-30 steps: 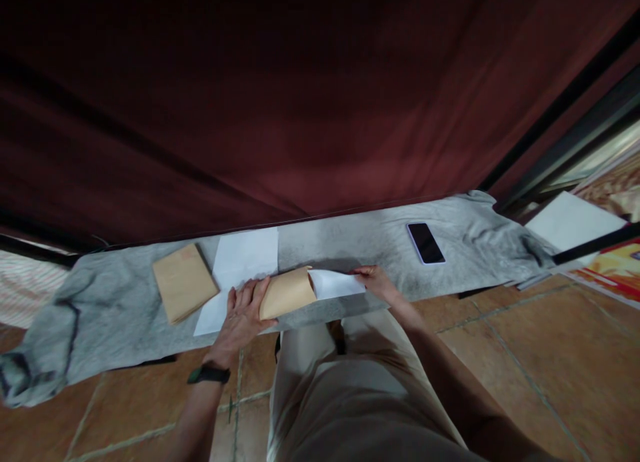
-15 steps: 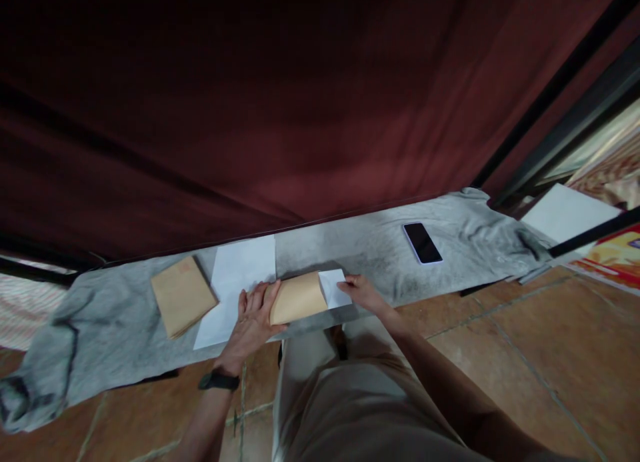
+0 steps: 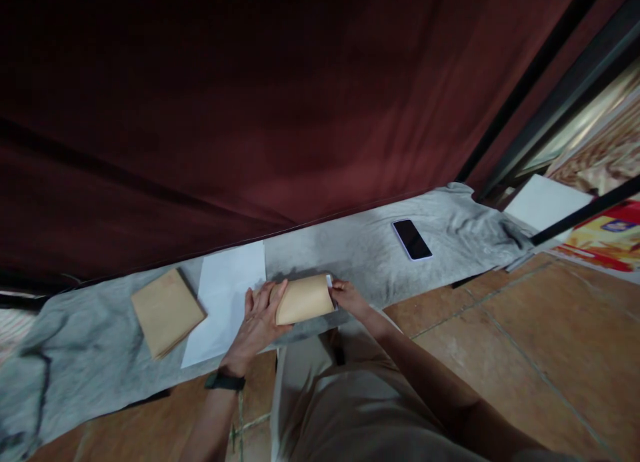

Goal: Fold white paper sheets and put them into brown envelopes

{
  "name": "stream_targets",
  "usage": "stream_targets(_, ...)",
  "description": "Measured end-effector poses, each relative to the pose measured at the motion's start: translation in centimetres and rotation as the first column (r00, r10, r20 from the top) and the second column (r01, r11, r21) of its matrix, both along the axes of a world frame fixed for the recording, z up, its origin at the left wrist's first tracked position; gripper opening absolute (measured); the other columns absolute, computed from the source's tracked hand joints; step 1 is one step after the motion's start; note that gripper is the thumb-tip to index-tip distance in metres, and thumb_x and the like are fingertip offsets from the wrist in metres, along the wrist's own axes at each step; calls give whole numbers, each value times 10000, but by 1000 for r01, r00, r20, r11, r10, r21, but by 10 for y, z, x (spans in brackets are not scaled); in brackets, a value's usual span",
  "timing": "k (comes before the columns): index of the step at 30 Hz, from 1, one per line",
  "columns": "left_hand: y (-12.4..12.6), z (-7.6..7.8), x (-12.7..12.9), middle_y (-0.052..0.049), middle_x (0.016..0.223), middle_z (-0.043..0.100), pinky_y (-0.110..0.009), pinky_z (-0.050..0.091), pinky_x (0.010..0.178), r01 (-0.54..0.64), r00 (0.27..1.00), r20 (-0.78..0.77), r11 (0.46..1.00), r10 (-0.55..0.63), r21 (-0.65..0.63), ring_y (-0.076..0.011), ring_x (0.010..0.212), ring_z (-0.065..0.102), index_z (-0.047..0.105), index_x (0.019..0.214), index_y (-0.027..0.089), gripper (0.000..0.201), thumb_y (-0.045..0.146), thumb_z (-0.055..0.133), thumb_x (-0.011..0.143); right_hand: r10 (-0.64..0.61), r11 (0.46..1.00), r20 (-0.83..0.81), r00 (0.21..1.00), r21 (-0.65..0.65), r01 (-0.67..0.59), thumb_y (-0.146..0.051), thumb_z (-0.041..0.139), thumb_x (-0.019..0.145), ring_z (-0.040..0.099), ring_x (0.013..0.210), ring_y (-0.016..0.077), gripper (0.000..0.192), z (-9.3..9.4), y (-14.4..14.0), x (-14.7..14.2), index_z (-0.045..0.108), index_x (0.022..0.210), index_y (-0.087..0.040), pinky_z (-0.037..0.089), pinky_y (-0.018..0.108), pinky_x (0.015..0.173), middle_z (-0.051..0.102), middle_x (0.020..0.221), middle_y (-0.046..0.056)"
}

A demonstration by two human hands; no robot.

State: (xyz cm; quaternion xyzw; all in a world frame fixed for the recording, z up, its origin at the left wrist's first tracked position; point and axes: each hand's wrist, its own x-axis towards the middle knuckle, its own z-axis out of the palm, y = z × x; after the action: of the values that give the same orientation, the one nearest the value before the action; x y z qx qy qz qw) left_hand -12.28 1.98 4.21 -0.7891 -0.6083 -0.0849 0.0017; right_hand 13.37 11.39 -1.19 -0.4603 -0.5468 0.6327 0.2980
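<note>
A slim dark wristband point(image 3: 225, 381) circles the left wrist point(image 3: 236, 365), and both forearms point(image 3: 425, 362) are bare. A loose greyish-beige fabric top point(image 3: 370, 415) hangs over pale cream cloth trousers point(image 3: 296, 375) with soft creases

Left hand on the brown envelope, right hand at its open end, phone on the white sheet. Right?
One error: the phone lies on the grey cloth, apart from the white sheet, as the head view shows. Left hand on the envelope, right hand at its open end: correct.
</note>
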Motion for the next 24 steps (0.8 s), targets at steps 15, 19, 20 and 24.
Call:
stream_targets(15,2,-5,7,-173,1514,457,-658,159,1212,9,999,34,999,-8,-32,-386,1430,412,141,1639,269,1087,404,772,764,-95,982,-122,988,-175,73,-433,698,761,641,685,192,266,-5,-3,-7,733,722,-172,523,326,695,715,729,43)
stream_targets(19,2,-10,13,-170,1503,466,-647,156,1208,-12,997,74,997,17,-71,-393,1405,431,144,1639,259,1143,428,800,719,-107,983,-102,989,-157,90,-390,717,759,594,620,169,231,-12,-7,-11,720,686,-171,501,304,638,678,666,29)
stream_targets(20,3,-12,16,-175,1507,464,-644,154,1207,-11,996,85,997,18,-82,-399,1406,428,155,1638,251,1148,429,806,709,-104,987,-91,990,-134,91,-374,713,762,588,611,167,220,-14,-7,-11,713,670,-174,495,296,619,671,652,27)
stream_targets(24,5,-16,27,-179,1503,473,-614,168,1205,-4,991,132,994,19,-111,-408,1401,429,184,1633,237,1163,439,818,679,-83,997,-38,996,1,83,-294,690,756,593,610,171,160,-21,-7,-14,699,639,-185,485,279,577,682,652,33)
